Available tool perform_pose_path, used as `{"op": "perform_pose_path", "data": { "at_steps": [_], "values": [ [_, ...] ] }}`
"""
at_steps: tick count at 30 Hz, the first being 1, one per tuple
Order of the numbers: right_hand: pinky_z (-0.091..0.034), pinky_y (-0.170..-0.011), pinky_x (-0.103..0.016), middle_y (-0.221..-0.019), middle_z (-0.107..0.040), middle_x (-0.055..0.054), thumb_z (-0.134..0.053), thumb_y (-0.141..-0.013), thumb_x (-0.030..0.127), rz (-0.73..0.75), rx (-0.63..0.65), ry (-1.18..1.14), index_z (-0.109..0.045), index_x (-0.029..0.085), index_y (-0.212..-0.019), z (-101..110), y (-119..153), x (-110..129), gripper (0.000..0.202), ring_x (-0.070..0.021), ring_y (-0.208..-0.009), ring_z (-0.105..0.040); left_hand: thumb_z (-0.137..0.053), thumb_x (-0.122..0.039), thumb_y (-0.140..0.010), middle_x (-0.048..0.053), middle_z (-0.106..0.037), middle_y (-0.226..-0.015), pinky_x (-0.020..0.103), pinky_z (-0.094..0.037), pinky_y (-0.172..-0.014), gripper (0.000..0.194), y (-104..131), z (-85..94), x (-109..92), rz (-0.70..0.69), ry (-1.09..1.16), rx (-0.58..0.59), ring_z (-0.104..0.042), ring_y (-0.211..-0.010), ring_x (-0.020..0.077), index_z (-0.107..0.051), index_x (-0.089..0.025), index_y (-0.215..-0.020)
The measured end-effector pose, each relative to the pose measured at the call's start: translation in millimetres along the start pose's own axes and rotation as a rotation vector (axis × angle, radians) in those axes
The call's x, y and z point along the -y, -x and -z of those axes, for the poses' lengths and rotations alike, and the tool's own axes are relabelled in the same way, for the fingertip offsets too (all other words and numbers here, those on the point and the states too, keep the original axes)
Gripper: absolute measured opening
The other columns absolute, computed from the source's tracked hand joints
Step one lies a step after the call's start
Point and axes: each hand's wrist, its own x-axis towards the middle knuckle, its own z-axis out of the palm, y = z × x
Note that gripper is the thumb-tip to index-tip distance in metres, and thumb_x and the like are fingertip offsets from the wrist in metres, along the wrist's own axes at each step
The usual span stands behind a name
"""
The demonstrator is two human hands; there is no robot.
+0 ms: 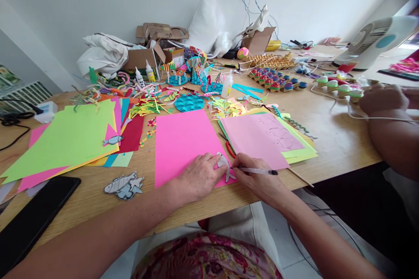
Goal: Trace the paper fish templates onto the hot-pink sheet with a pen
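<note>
Fish cutout (223,160) is lying on the bright pink sheet (183,144), near its lower right corner, and your left hand (198,176) is pressing there with the palm down, its fingers extending loosely and touching the fish, without closing around it. Your right hand (252,176) is gripping a pen (262,170), and the tip is pointing at the fish's edge, on the side away from your left hand. The fish is looking like paper or thin card, so it is probably very light, a little stiff, and easily sliding on the smooth sheet; its narrow tail is seeming the part most easy to bend. Flat fingertips on the broad middle of the body are probably giving the safest hold, leaving the outline free. Behind, one cardboard box (140,58) is standing with its flaps open, but what it is containing you cannot tell; another cardboard box (258,42) is having white plastic coming out of its top. A white glue bottle (227,85) is standing upright near the turquoise cup tray (189,103), and its glue level is not showing clearly.
</note>
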Motion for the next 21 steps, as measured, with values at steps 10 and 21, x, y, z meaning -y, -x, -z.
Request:
{"op": "perform_pose_path", "data": {
  "at_steps": [10, 21],
  "values": [
    [-0.033, -0.051, -0.023, -0.057, -0.053, 0.002, -0.042, -0.074, 0.018, -0.017, 0.044, -0.090, -0.047, 0.020, -0.068, 0, 10, 5, 0.008, -0.0116, -0.052, -0.046, -0.032, -0.026, -0.093, 0.010, -0.049, -0.112, 0.036, -0.042, -0.083, 0.025, -1, 3.2, -1, 0.023, 0.027, 0.002, -0.045, -0.098, 0.0225, -0.048, -0.019, -0.112],
    [-0.033, -0.051, -0.022, -0.057, -0.054, 0.002, -0.042, -0.072, 0.015, -0.019, 0.015, -0.092, -0.049, 0.020, -0.068, -1, 12, 4, 0.009, -0.0116, -0.053, -0.046, -0.036, -0.014, -0.090, 0.008, -0.054, -0.099, 0.032, -0.038, -0.092, 0.021, -8, -10.2, 3, -0.112, 0.148, -0.030, -0.047, -0.099, 0.0189, -0.055, -0.012, -0.099]
  ]
}}
